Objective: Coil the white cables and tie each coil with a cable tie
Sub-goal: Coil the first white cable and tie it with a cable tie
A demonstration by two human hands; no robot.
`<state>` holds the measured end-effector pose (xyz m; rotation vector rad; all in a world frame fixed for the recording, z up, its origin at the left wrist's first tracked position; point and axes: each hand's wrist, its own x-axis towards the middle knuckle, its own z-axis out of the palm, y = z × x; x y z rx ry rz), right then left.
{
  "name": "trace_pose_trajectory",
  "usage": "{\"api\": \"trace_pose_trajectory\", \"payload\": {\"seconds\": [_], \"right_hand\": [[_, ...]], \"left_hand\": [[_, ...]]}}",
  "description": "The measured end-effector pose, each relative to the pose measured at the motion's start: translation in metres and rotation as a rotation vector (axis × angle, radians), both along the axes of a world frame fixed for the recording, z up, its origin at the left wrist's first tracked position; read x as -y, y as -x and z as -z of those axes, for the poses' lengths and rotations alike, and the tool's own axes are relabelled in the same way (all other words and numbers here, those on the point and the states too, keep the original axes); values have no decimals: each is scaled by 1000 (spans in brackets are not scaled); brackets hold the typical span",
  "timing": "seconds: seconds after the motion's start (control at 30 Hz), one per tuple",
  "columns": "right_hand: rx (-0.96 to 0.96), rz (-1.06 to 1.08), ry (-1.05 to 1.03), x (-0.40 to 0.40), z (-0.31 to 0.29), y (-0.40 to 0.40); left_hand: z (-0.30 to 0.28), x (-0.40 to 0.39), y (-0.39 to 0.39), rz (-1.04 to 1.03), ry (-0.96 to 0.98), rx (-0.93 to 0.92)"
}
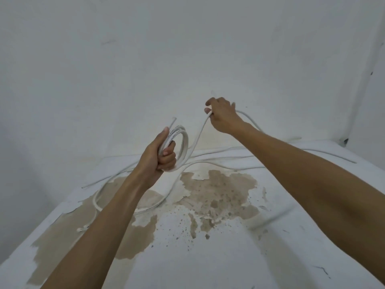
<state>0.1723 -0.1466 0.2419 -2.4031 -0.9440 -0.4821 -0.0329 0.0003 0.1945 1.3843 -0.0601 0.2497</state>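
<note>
My left hand (160, 155) grips a small coil (183, 143) of white cable, held upright above the table, with the cable's cut end sticking up past my thumb. From the coil the same cable (199, 135) rises to my right hand (223, 115), which pinches it higher and further back, then it trails down over my right wrist. More white cable (220, 163) lies loose across the table, and one loop (96, 202) curves under my left forearm. A small white cable tie (83, 229) lies near the table's left edge.
The table (229, 257) is white with large patches of peeled brown surface in the middle. White walls stand close behind and to the right. A cable end (341, 159) reaches toward the far right corner.
</note>
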Motion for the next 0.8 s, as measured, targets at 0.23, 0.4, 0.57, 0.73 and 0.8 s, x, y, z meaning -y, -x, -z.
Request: {"api": "trace_pose_trajectory", "payload": {"seconds": [0.23, 0.4, 0.57, 0.73, 0.8], "right_hand": [[-52, -8, 337, 22, 28, 4], [218, -141, 439, 35, 32, 12], [484, -154, 559, 46, 35, 17], [96, -159, 627, 43, 22, 33], [10, -178, 635, 42, 17, 39]], "left_hand": [[9, 11, 13, 64, -253, -65], [17, -5, 16, 6, -136, -102], [26, -12, 18, 43, -81, -157], [31, -19, 17, -23, -43, -150], [31, -25, 19, -68, 2, -140]]}}
